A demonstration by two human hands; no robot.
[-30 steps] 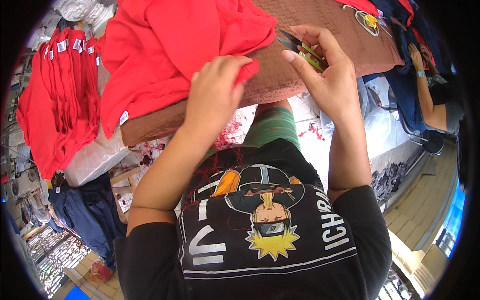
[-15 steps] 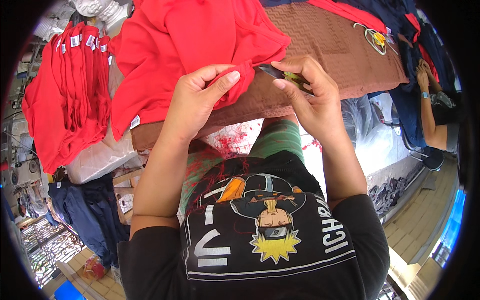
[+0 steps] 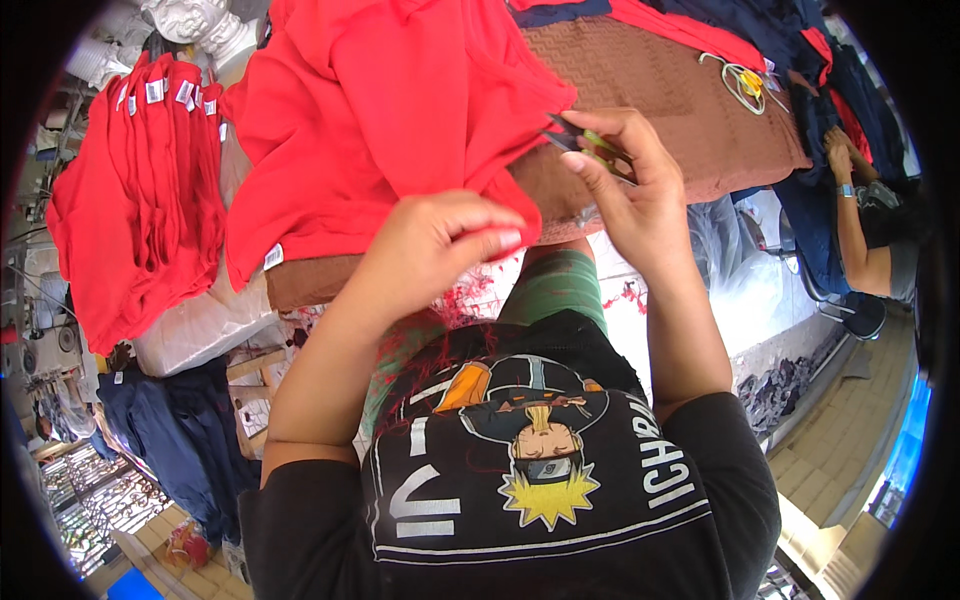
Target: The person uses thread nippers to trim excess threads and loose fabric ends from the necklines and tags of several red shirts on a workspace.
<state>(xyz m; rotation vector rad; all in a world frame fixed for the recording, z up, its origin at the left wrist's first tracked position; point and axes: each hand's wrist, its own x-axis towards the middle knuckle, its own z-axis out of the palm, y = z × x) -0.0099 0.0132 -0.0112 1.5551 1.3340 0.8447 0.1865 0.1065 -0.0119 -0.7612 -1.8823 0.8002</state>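
While my left hand (image 3: 440, 250) is pinching a fold of the red garment (image 3: 400, 110) at its lower edge, fingers closed tight on the cloth, my right hand (image 3: 630, 190) is gripping a small pair of thread snips (image 3: 585, 145) with a greenish handle, the fingers wrapped shut around it and the dark blades pointing toward the red fabric's edge. I am holding the two hands near each other but apart, the left lower and nearer my chest, the right up beside the hem. The red garment is lying spread across the brown textured cover of the tabletop (image 3: 680, 90), its near edge hanging over toward me. To my left, a stack of folded red shirts (image 3: 130, 200) with small white tags is draping over a pale bundle, well apart from my hands. On the far right of the tabletop, a whitish cord with a yellow piece (image 3: 742, 80) is resting on the brown cover. Beyond it, another person's arm (image 3: 855, 230) is reaching toward dark blue clothing (image 3: 800, 40) at the tabletop's right end.
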